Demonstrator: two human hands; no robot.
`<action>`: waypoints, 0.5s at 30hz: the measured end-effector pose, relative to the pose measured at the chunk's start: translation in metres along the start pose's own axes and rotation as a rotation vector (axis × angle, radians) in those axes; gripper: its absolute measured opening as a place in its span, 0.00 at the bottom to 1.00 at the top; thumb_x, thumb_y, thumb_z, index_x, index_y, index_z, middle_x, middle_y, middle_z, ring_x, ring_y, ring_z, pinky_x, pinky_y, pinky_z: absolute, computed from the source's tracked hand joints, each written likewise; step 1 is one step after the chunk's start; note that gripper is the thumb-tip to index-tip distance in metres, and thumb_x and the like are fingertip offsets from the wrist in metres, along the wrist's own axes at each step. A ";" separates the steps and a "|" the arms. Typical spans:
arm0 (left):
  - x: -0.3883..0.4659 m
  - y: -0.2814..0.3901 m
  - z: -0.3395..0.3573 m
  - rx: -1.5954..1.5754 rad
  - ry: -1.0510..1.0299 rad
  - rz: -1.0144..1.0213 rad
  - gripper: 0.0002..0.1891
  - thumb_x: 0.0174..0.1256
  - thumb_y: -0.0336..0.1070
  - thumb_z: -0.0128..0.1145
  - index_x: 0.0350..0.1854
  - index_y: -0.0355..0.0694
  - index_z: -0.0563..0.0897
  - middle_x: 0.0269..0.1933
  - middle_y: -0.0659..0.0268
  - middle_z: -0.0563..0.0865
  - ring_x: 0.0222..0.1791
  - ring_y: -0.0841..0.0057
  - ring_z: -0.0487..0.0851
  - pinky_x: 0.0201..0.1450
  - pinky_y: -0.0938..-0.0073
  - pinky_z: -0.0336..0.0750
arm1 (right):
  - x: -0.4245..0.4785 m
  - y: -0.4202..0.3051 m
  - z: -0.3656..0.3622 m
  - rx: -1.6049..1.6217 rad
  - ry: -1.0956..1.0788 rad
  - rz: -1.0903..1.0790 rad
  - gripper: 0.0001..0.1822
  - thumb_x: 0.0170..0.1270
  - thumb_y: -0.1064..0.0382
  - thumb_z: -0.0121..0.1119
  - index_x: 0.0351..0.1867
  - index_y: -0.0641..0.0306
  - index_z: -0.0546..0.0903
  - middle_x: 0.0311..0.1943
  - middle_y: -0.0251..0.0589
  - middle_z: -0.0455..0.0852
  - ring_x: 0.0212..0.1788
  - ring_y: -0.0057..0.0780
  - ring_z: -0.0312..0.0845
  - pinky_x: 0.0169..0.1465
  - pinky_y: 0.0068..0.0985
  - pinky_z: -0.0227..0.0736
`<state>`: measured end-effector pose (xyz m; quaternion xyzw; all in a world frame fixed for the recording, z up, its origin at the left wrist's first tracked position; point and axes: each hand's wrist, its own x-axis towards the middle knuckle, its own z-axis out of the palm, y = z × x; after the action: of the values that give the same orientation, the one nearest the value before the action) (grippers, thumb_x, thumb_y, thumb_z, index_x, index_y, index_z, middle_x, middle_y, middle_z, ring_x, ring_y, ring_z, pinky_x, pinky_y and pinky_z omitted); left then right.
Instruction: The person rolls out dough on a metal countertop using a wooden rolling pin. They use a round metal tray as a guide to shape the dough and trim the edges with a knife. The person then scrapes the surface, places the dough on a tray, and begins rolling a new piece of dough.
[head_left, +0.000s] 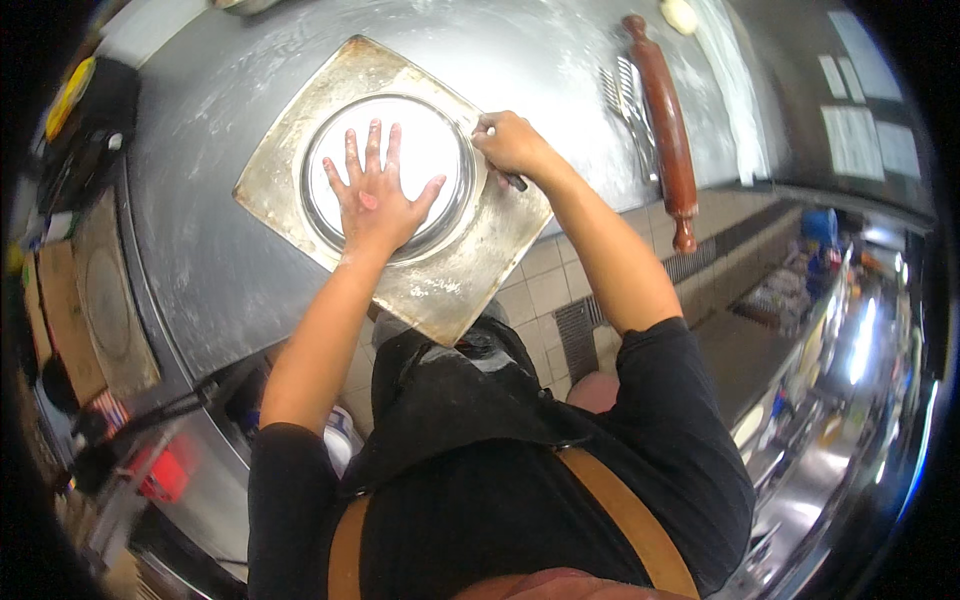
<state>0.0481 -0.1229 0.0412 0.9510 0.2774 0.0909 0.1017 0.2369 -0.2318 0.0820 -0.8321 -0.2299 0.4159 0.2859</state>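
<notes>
My left hand (379, 199) lies flat, fingers spread, on a round shiny metal pan (431, 225). Under the pan is a worn square metal sheet (442, 292), set cornerwise to me, with one corner jutting past the table edge toward my apron. My right hand (514, 146) is closed around a small tool with a dark handle (516, 182), just right of the pan's rim. The handle's end sticks out below the fist; the tool's working end is too hidden to identify. White flour-like traces mark the sheet near its front corner.
On the floury metal worktable (217, 247), a wooden rolling pin (664, 120) and several forks (634, 112) lie to the right. A pale dough-like lump (679, 15) sits beyond them. Boards (112, 292) stand at the left. Behind my right side runs a cluttered counter (810, 420).
</notes>
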 end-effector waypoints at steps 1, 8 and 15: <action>-0.001 -0.002 0.001 -0.006 0.006 0.015 0.46 0.64 0.70 0.54 0.78 0.45 0.63 0.79 0.54 0.61 0.81 0.48 0.49 0.77 0.32 0.36 | -0.016 0.002 0.006 0.064 0.038 0.062 0.08 0.68 0.66 0.53 0.39 0.70 0.80 0.18 0.42 0.81 0.12 0.28 0.76 0.16 0.28 0.68; -0.009 -0.004 0.008 -0.091 0.041 0.000 0.42 0.69 0.64 0.50 0.79 0.42 0.62 0.81 0.55 0.56 0.82 0.48 0.43 0.78 0.33 0.33 | -0.061 0.030 0.068 0.485 0.310 0.173 0.08 0.68 0.67 0.54 0.38 0.71 0.80 0.19 0.42 0.81 0.10 0.28 0.73 0.15 0.26 0.66; -0.025 -0.001 0.019 -0.034 0.003 0.180 0.44 0.65 0.66 0.54 0.78 0.46 0.64 0.80 0.56 0.60 0.82 0.51 0.48 0.78 0.34 0.37 | -0.045 0.022 0.048 0.367 0.246 0.191 0.10 0.61 0.68 0.51 0.33 0.72 0.83 0.20 0.47 0.85 0.13 0.32 0.79 0.16 0.31 0.69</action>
<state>0.0313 -0.1380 0.0200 0.9702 0.1891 0.1056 0.1088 0.1761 -0.2617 0.0690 -0.8285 -0.0343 0.3714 0.4177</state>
